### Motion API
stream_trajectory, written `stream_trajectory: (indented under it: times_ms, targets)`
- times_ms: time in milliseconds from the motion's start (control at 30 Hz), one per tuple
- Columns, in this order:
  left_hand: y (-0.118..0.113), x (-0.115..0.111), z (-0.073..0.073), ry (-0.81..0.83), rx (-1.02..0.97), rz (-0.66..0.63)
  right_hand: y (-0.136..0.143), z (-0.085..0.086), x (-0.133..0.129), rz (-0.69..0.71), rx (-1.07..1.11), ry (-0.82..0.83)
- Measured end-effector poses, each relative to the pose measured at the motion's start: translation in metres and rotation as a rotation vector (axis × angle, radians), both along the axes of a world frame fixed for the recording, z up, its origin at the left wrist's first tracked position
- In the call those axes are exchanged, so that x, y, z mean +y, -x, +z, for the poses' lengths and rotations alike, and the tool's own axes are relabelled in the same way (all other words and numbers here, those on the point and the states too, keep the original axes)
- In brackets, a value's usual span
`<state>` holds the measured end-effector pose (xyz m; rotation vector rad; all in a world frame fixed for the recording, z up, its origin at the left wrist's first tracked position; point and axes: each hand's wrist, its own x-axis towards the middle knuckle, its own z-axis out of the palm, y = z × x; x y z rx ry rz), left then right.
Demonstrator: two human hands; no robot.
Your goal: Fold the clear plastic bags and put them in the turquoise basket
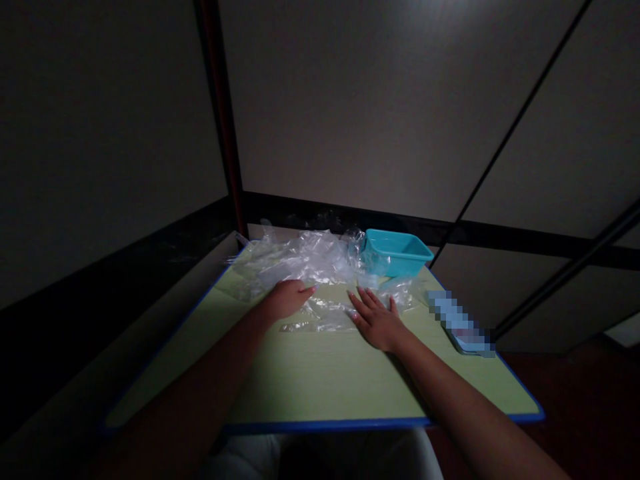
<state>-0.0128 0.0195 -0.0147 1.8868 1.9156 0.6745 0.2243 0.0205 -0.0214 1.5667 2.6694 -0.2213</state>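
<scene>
Dim corner, yellow-green tabletop (325,383) with a blue edge, your two forearms reaching in from the near side. Your right hand (377,325) is open, palm down, fingers spread and pointing far and to the left; its fingertips are at the flat clear plastic (323,319), which lies across the middle of the tabletop. Your left hand (287,299) is at the near-left border of the crumpled plastic heap (320,257), thumb out toward the right; its other fingers are too hard to make out, so cannot tell whether it is open or pinching some of the film. The heap is clear, glossy and wrinkled, spread over the far-left and far-middle part of the tabletop, some of it reaching the far edge. A teal basket (399,263) stands upright at the far right, open side up, with loose film against its left side. More clear film lies just near of the basket, beyond your right hand. A flat, pale blue item (459,325), mostly pixelated, lies along the right edge, apart from your right hand. Below the near edge, your legs show in pale cloth (395,455). Wall panels with dark bands rise beyond.
</scene>
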Motion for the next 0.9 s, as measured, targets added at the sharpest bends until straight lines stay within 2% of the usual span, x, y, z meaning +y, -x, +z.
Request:
stream_trajectory:
  times_ms: [200,300,567,900]
  targets:
    - [-0.001,0.000,0.001,0.065,-0.255,-0.079,-0.001,0.000,0.000,0.007,0.013,-0.003]
    - [0.000,0.000,0.002,0.118,-0.320,-0.083,-0.001,-0.001,0.000,0.011,0.023,-0.006]
    - [0.015,-0.004,0.014,0.155,-0.306,0.001,-0.002,0.000,0.000,0.013,0.019,-0.013]
    - [0.029,-0.005,0.023,0.182,-0.290,-0.002,0.000,0.003,-0.001,-0.006,-0.012,0.011]
